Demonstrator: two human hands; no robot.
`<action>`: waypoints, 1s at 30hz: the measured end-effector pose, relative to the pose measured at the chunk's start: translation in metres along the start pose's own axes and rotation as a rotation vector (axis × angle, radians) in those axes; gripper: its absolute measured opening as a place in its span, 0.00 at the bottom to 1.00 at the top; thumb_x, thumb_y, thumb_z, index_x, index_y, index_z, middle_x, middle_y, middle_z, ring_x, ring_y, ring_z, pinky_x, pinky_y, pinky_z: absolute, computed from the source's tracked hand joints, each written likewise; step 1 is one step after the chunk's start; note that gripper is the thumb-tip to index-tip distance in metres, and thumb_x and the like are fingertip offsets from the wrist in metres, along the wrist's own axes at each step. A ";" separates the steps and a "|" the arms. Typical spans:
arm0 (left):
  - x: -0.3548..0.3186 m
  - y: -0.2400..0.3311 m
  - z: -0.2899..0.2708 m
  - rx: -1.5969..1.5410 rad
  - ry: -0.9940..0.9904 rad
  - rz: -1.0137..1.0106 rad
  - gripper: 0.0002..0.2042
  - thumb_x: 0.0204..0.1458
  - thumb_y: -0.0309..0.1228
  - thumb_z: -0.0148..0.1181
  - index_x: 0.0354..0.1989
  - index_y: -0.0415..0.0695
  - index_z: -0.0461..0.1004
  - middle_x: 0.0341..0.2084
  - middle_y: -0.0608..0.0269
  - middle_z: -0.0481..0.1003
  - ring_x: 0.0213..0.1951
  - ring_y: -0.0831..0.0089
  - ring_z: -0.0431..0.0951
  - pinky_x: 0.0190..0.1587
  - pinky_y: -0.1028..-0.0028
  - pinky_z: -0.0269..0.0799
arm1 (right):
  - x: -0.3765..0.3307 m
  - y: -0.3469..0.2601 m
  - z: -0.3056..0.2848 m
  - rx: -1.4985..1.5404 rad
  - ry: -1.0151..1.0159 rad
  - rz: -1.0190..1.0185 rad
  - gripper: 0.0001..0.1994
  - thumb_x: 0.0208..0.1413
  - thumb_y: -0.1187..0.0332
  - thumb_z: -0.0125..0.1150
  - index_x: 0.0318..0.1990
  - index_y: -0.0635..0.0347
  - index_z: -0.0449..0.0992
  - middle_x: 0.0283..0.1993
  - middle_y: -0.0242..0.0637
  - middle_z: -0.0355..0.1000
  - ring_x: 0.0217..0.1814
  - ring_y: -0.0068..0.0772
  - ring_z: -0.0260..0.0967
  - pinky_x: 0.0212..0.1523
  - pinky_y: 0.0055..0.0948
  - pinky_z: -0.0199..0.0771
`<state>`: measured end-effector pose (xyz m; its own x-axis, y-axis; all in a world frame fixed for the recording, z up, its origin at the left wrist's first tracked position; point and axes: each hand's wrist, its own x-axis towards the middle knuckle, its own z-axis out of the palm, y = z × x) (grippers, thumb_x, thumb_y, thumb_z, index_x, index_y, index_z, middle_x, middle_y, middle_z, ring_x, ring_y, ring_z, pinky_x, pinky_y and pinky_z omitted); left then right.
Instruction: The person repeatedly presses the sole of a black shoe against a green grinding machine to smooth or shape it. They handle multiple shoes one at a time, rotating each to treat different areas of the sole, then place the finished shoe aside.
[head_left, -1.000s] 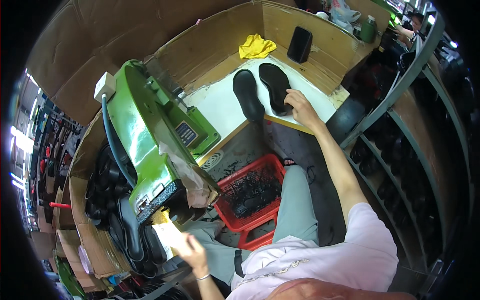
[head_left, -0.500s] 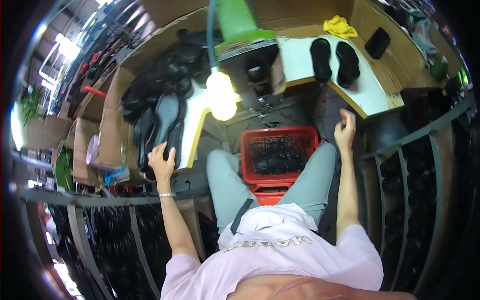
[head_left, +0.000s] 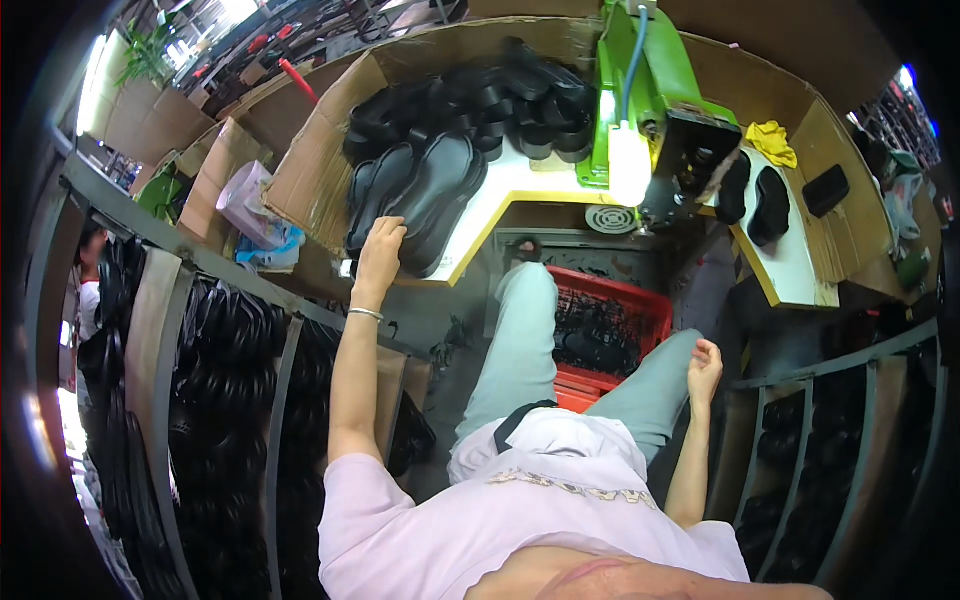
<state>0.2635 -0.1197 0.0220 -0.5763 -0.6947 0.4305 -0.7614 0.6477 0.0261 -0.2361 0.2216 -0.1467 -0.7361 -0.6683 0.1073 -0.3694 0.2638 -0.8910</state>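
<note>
At the left end of the white worktop lie black shoe soles (head_left: 440, 180), the front ones flat and overlapping. My left hand (head_left: 380, 255) is at their near end, fingers together and bent over the edge of one sole; the thumb is mostly hidden. Low beside my right knee, my right hand (head_left: 705, 370) hangs in the air with nothing in it, its fingers loosely curled and slightly apart. On the right part of the worktop rest two more black soles (head_left: 770, 205), side by side.
A green machine (head_left: 610, 110) with a black head and a lit lamp (head_left: 630, 165) stands mid-worktop. Cardboard walls (head_left: 310, 150) edge the table. Below is a red crate (head_left: 655, 300) with black scraps. Racks of black soles (head_left: 225, 370) flank me. A yellow cloth (head_left: 772, 143) lies at right.
The view has swung left. My right hand has dropped from near the right worktop edge to beside my knee. My left hand stays at the soles, its fingers now closer together.
</note>
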 end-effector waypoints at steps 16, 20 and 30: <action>0.023 0.022 -0.078 -1.241 0.348 -0.046 0.13 0.56 0.36 0.60 0.31 0.38 0.68 0.34 0.57 0.72 0.53 0.56 0.72 0.67 0.49 0.48 | -0.011 -0.064 0.105 0.388 -0.490 0.199 0.18 0.48 0.84 0.57 0.49 0.65 0.72 0.44 0.37 0.73 0.44 0.24 0.72 0.44 0.21 0.75; 0.020 0.105 -0.069 -1.698 0.396 -0.065 0.16 0.55 0.41 0.61 0.29 0.39 0.67 0.29 0.57 0.69 0.39 0.62 0.74 0.61 0.38 0.55 | -0.006 -0.132 0.111 0.935 -0.629 0.256 0.47 0.45 0.70 0.71 0.71 0.57 0.46 0.63 0.44 0.60 0.59 0.37 0.65 0.50 0.33 0.77; 0.031 0.264 0.046 -2.421 -0.137 -0.711 0.14 0.61 0.32 0.54 0.50 0.36 0.68 0.42 0.60 0.74 0.45 0.70 0.75 0.51 0.68 0.70 | -0.019 -0.066 0.056 0.976 -0.456 0.404 0.28 0.39 0.78 0.75 0.51 0.63 0.71 0.45 0.33 0.76 0.46 0.25 0.73 0.49 0.26 0.73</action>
<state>0.0308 0.0152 0.0008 -0.5932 -0.7982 -0.1052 0.6262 -0.5396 0.5627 -0.1657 0.1778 -0.1145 -0.3540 -0.8995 -0.2562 0.5896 -0.0020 -0.8077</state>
